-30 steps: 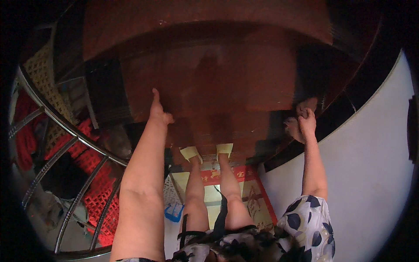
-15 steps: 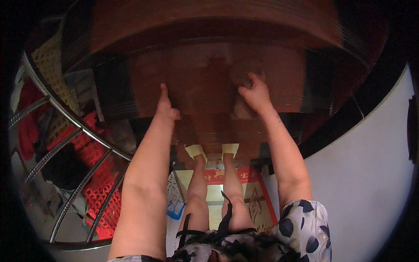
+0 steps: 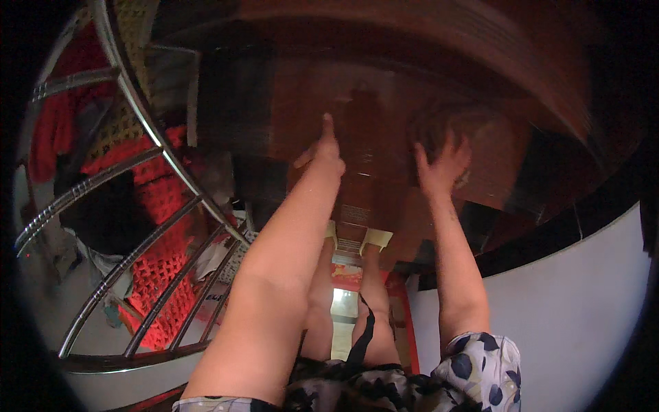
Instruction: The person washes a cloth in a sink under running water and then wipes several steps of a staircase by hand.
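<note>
Fingers spread, my right hand [image 3: 443, 165] lies over a dark, crumpled cloth [image 3: 484, 127] on a reddish-brown step [image 3: 302, 96] with black side bands. The cloth is dim and blurred, and part of it lies under the hand. To the left, my left hand [image 3: 322, 154] reaches onto the same step with one finger stretched forward and another out to the side. Nothing shows in it. Its palm and remaining fingers are hidden from sight.
Along the left curves a shiny metal railing [image 3: 141, 117], with red netting [image 3: 161, 254] behind its bars. A pale wall [image 3: 549, 309] borders the right side. My feet, in yellow slippers [image 3: 377, 238], stand lower down. Another step edge [image 3: 384, 20] rises ahead.
The view has turned, so the railing and steps appear tilted. In the picture both hands and the cloth sit farther right. My right hand's fingers have gone from curled to spread.
</note>
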`<state>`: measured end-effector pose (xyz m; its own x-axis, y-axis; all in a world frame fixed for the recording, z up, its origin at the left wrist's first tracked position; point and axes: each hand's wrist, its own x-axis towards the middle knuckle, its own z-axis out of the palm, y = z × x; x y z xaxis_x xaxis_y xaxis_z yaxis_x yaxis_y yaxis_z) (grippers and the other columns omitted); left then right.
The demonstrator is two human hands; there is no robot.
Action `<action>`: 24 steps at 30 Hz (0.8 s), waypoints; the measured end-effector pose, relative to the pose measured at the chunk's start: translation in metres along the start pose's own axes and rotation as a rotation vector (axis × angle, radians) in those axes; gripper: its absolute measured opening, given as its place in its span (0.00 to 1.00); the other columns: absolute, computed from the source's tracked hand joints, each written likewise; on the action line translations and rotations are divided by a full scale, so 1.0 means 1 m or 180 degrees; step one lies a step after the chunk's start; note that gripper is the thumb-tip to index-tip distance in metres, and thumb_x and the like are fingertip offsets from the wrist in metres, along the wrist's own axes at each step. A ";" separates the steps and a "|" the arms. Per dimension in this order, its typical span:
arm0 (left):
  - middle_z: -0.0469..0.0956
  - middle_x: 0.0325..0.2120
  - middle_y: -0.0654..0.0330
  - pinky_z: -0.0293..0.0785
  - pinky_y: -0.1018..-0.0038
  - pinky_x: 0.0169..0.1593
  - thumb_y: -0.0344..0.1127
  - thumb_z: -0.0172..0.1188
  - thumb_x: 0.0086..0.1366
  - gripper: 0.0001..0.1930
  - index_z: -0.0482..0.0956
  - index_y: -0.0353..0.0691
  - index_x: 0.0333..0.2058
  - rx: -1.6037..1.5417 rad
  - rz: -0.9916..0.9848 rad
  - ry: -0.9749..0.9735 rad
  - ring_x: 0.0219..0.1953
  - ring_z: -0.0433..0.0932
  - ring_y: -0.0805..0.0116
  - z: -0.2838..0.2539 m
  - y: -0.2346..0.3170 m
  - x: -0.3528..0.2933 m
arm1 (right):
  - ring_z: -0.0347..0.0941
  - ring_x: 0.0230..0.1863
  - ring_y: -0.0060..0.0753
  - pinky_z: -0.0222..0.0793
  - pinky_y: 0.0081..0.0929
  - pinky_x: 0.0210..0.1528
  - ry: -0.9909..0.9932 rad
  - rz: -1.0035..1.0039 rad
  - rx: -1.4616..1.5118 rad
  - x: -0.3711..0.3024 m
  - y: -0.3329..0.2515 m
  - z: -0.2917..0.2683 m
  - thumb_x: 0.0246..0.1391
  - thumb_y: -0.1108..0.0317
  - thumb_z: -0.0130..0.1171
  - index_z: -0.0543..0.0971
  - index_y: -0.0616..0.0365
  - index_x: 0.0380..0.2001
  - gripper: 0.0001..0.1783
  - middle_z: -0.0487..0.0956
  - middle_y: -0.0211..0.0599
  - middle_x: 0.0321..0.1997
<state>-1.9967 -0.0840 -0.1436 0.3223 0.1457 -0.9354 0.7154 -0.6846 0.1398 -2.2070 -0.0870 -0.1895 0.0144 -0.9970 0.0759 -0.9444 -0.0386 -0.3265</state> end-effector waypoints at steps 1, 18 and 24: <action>0.56 0.57 0.60 0.64 0.69 0.51 0.68 0.57 0.46 0.50 0.53 0.36 0.58 -0.0042 0.0120 -0.0237 0.52 0.63 0.64 -0.003 0.002 -0.006 | 0.45 0.61 0.59 0.47 0.56 0.57 -0.0323 -0.0015 -0.0027 0.003 -0.027 0.002 0.39 0.49 0.61 0.60 0.48 0.57 0.40 0.51 0.52 0.62; 0.69 0.39 0.62 0.62 0.71 0.47 0.35 0.52 0.60 0.14 0.69 0.41 0.44 -0.0443 0.1213 -0.1164 0.40 0.66 0.70 -0.112 -0.058 -0.014 | 0.37 0.66 0.51 0.45 0.55 0.59 -0.1719 -0.1617 0.0423 -0.006 -0.120 0.028 0.34 0.55 0.62 0.61 0.38 0.57 0.41 0.45 0.36 0.67; 0.70 0.26 0.65 0.66 0.76 0.34 0.30 0.58 0.56 0.04 0.77 0.38 0.30 0.0071 0.3238 -0.4008 0.29 0.69 0.71 -0.175 -0.051 -0.154 | 0.38 0.66 0.52 0.47 0.55 0.59 -0.2033 -0.1145 -0.0178 -0.019 -0.061 0.002 0.33 0.53 0.60 0.59 0.40 0.58 0.43 0.46 0.37 0.66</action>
<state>-1.9743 0.0528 0.0504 -0.0618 -0.9903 -0.1245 0.5224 -0.1383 0.8414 -2.1485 -0.0661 -0.1730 0.4990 -0.7688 -0.4000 -0.8604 -0.3842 -0.3350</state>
